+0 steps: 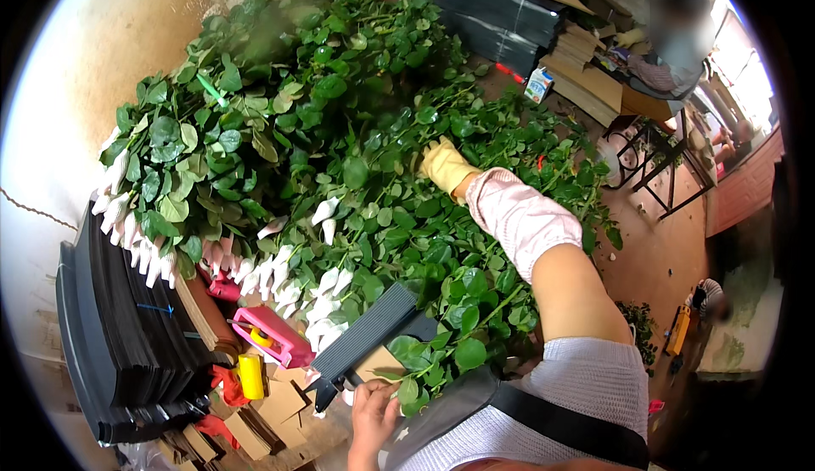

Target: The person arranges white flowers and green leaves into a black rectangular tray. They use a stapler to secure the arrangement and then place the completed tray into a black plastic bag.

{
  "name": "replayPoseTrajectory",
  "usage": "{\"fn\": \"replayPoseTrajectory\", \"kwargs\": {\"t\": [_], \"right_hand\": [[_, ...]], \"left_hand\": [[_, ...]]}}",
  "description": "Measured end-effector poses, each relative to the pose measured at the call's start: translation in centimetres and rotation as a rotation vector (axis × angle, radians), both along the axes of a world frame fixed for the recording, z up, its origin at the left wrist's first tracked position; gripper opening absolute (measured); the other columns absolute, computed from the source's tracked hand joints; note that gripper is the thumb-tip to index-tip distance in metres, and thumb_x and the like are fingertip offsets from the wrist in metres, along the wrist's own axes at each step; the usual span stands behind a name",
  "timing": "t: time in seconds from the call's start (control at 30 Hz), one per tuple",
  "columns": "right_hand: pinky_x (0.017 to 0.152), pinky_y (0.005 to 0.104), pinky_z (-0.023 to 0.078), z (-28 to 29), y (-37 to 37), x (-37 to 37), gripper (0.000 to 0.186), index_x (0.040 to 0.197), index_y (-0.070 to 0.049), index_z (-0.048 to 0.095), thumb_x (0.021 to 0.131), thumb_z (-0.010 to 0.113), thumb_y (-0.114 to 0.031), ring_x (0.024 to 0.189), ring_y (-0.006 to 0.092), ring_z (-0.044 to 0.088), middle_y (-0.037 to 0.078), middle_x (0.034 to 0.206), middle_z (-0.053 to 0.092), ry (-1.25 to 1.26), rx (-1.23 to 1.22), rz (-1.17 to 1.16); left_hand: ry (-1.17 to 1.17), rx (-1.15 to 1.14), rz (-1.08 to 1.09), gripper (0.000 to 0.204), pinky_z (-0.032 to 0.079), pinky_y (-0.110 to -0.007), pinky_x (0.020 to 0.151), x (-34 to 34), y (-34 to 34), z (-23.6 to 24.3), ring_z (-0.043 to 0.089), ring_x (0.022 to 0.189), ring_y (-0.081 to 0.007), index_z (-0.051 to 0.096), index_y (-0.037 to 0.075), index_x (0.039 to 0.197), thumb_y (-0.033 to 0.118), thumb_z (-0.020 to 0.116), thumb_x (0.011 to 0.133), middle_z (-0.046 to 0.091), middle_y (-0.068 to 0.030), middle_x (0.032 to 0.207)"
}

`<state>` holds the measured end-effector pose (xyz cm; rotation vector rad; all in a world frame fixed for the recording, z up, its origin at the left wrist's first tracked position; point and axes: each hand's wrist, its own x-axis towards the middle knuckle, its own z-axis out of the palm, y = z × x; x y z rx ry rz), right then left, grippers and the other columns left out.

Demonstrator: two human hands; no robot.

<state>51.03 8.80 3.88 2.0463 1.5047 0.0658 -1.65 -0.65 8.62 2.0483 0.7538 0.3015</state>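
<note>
the right hand [446, 166], half curled, is on the leafy stems [361, 174] heaped ahead; the left hand [373, 414] curls by the rack [367, 332]; i can't tell either's hold; parting them gently seems best

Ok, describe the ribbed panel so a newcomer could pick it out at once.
Find the big heap of leafy green stems. At its lower edge, just above the bare left hand in the picture, a dark grey ribbed panel slants up to the right. Its close parallel ridges set it apart from the pink tool on its left and the plain brown cardboard below.
</note>
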Motion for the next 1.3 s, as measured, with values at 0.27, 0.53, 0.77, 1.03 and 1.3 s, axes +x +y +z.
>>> {"fn": "replayPoseTrajectory", "kwargs": {"t": [0.27, 0.53, 0.77, 1.03, 1.3], "right_hand": [[0.093, 0.0415, 0.059, 11.9, 2.7, -1.5, 0.038, 0.123, -0.016, 0.074, 0.085, 0.075, -0.017, 0.107, 0.0324, 0.074, 0.013, 0.12, 0.075, 0.275, -0.178, -0.122], [0.082, 0.0426, 0.059, 21.2, 3.5, 2.4, 0.023, 0.105, -0.009, 0.075, 0.085, 0.065, -0.002, 0.091, 0.035, 0.073, 0.017, 0.098, 0.074, 0.35, 0.765, 0.263], [0.093, 0.0492, 0.052, 9.6, 4.9, 2.0, 0.03, 0.116, -0.008, 0.077, 0.094, 0.064, -0.023, 0.107, 0.031, 0.068, 0.012, 0.118, 0.073, -0.12, 0.458, 0.057], [0.087, 0.0479, 0.057, 5.5, 1.4, -6.6, 0.037, 0.115, -0.012, 0.08, 0.081, 0.082, -0.025, 0.108, 0.0313, 0.073, 0.007, 0.115, 0.077, 0.334, -0.422, -0.033], [0.084, 0.0485, 0.06, 6.3, 10.6, -6.0, 0.039, 0.118, -0.001, 0.075, 0.089, 0.074, -0.028, 0.106, 0.0334, 0.074, 0.016, 0.117, 0.075, 0.527, 0.12, -0.116]], "left_hand": [[-0.039, 0.078, -0.01, 0.029, 0.05, -0.038, 0.089, -0.2, -0.2, -0.1, 0.061, 0.102, -0.0293, 0.076, 0.005, 0.112, 0.005, 0.076, 0.084, 0.064, -0.012, 0.109], [-0.059, -0.004, -0.006, 0.028, 0.054, -0.038, 0.083, 0.4, 0.1, 0.5, 0.062, 0.1, -0.0288, 0.076, 0.006, 0.114, 0.005, 0.076, 0.086, 0.064, -0.0114, 0.109], [-0.028, 0.001, -0.03, 0.028, 0.052, -0.038, 0.085, 0.4, 0.4, -0.1, 0.061, 0.1, -0.0293, 0.076, 0.006, 0.113, 0.007, 0.077, 0.085, 0.065, -0.0106, 0.108], [-0.011, 0.057, -0.047, 0.033, 0.049, -0.038, 0.092, 0.4, 0.4, 0.3, 0.061, 0.103, -0.0295, 0.075, 0.006, 0.115, 0.003, 0.075, 0.083, 0.064, -0.0123, 0.112], [-0.032, -0.018, -0.062, 0.037, 0.048, -0.038, 0.092, -0.1, 0.9, -0.4, 0.062, 0.104, -0.03, 0.076, 0.007, 0.115, 0.0, 0.077, 0.078, 0.066, -0.0119, 0.112]]}}
